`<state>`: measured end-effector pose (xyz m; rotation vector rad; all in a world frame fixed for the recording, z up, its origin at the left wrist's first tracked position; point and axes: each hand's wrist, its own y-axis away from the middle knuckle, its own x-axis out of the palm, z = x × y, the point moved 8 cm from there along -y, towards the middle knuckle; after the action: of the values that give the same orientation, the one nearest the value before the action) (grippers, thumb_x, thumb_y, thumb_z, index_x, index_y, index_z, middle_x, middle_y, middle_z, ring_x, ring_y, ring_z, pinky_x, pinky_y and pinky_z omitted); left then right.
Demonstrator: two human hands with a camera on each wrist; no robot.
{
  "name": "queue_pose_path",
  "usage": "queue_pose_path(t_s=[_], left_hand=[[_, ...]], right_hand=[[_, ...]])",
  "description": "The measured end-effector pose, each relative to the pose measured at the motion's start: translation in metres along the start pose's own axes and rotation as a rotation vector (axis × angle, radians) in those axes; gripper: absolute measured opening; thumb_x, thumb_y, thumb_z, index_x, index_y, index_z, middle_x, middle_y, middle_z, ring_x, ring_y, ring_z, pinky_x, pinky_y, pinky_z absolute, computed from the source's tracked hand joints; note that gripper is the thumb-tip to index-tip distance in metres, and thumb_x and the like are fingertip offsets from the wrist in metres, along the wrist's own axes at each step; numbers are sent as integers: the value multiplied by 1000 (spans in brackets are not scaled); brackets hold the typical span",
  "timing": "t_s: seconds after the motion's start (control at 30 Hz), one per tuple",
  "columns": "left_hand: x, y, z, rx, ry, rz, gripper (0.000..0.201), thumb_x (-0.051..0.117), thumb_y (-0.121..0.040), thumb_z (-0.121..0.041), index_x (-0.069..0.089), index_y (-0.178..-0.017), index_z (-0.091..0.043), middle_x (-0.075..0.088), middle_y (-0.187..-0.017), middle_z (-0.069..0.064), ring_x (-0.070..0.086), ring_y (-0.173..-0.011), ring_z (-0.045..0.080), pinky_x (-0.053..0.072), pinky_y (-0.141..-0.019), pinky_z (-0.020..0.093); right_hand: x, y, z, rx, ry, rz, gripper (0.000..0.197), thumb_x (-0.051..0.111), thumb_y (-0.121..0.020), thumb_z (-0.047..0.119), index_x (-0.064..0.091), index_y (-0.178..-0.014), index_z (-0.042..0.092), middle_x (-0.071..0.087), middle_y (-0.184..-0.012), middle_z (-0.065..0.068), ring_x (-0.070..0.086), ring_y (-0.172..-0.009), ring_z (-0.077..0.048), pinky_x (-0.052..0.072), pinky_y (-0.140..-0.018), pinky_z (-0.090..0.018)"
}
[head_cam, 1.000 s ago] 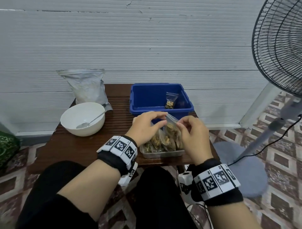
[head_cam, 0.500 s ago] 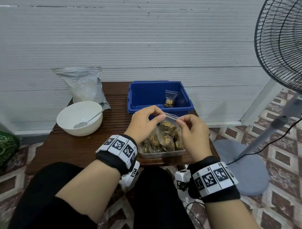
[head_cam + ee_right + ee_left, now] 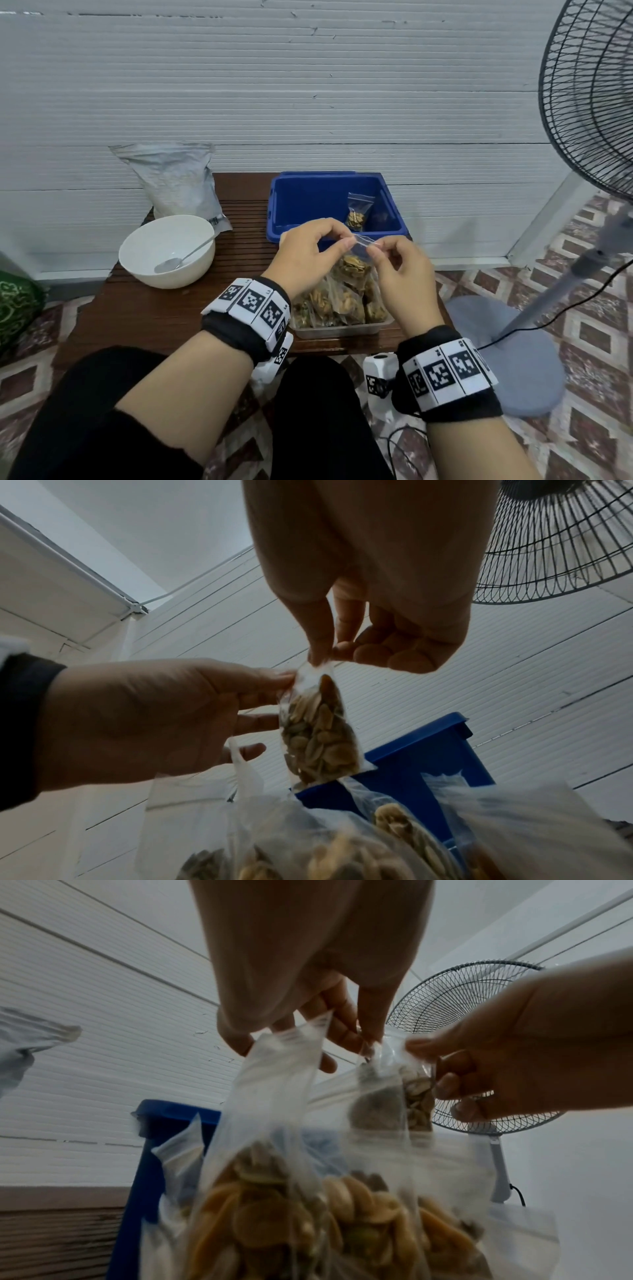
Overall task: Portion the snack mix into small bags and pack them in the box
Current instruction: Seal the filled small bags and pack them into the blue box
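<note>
Both hands on one small bag (image 3: 356, 260). Our left hand (image 3: 308, 257) pinches the top strip at one end with thumb and forefinger, our right hand (image 3: 402, 277) pinches the other end the same way; the remaining fingers are loosely curled and hold nothing else. The bag hangs between them, snack mix settled in its lower half, held above the clear tray (image 3: 342, 330) and clear of it.

The wrist views are motion-blurred at the strip, so we can't tell whether the zip is fully pressed shut; it looks like sealing is in progress.

Below the held bag, the tray carries several more filled bags (image 3: 329, 305), packed upright and touching. Just behind it sits the blue box (image 3: 281, 205) with one sealed bag (image 3: 358, 210) leaning near its right wall. So packing has barely begun: one in, one in hand, the rest waiting.

Further left on the table (image 3: 137, 308): white bowl (image 3: 144, 253) with a spoon (image 3: 185, 258) in it, looks empty, and the big grey pouch (image 3: 174, 181) against the wall. Portioning appears done.

Next move, as we judge it: run the pinch along the strip to close it, release one hand, carry the bag forward over the box rim and set it beside the first.
</note>
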<state>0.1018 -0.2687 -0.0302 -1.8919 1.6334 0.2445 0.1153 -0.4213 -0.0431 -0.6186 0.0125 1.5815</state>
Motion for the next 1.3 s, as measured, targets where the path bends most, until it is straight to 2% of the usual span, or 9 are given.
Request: queue_pose_path(t_s=[0.1, 0.23, 0.43, 0.53, 0.67, 0.73, 0.97, 1.17, 1.3], left_hand=[[0, -3, -4, -5, 17, 28, 7, 58, -87, -49, 64, -87, -45, 66, -91, -28, 60, -98, -4, 40, -101, 52], [-8, -9, -9, -3, 43, 27, 7, 64, -91, -30, 65, -89, -36, 68, -87, -18, 61, -93, -3, 46, -99, 41], [-17, -16, -12, -2, 24, -7, 8, 63, -92, -30, 64, -87, -36, 67, -86, -18, 61, -92, -3, 45, -98, 41], [-16, -19, -12, -31, 45, 16, 6, 63, -91, -33, 66, -88, -36, 69, -85, -20, 62, -92, -4, 45, -99, 38], [-20, -26, -14, -42, 66, -15, 4, 66, -90, -28, 67, -90, -31, 69, -88, -16, 62, -89, -5, 46, -86, 17], [-22, -29, -17, -37, 67, -39, 7, 67, -89, -26, 65, -86, -32, 68, -86, -16, 62, -85, -5, 45, -81, 11], [-21, -35, -15, -55, 56, 4, 10, 65, -91, -25, 64, -83, -33, 67, -85, -15, 61, -85, -5, 42, -79, 7], [-23, -36, -13, -39, 47, -17, 12, 66, -90, -23, 64, -82, -32, 67, -82, -15, 60, -83, -5, 41, -77, 6], [-25, -36, -11, -60, 49, 5, 10, 67, -89, -25, 66, -83, -33, 68, -85, -17, 62, -86, -7, 42, -79, 5]], right_hand=[[-3, -6, 5, -29, 34, 0, 22, 59, -90, 14, 52, -76, 30, 58, -83, -1, 53, -81, -17, 39, -70, -20], [-3, -14, 12, 10, -47, 42, 21, 59, -90, 15, 54, -78, 32, 59, -84, 1, 55, -83, -15, 42, -73, -23], [-3, -25, 19, 38, -145, 78, 21, 62, -90, 14, 58, -75, 29, 60, -76, 10, 54, -66, 8, 40, -63, -5], [-6, -31, 19, 29, -132, 77, 21, 61, -91, 15, 57, -76, 30, 60, -78, 12, 54, -69, 4, 40, -65, -5], [-5, -36, 20, 57, -191, 88, 16, 62, -90, 17, 60, -79, 28, 61, -79, 11, 55, -71, 1, 41, -65, -8], [-4, -39, 21, 63, -212, 88, 12, 64, -89, 21, 62, -80, 28, 64, -80, 10, 58, -75, -2, 45, -68, -12], [-7, -47, 18, 49, -176, 30, 15, 66, -87, 17, 63, -79, 29, 64, -81, 12, 59, -81, -4, 46, -76, -22], [1, -45, 14, 90, -225, 65, 4, 66, -88, 17, 69, -87, 16, 68, -84, 5, 62, -82, -7, 48, -74, -18], [1, -47, 16, 73, -214, 84, 6, 66, -87, 18, 68, -83, 22, 68, -83, 7, 61, -79, -4, 48, -72, -15]])
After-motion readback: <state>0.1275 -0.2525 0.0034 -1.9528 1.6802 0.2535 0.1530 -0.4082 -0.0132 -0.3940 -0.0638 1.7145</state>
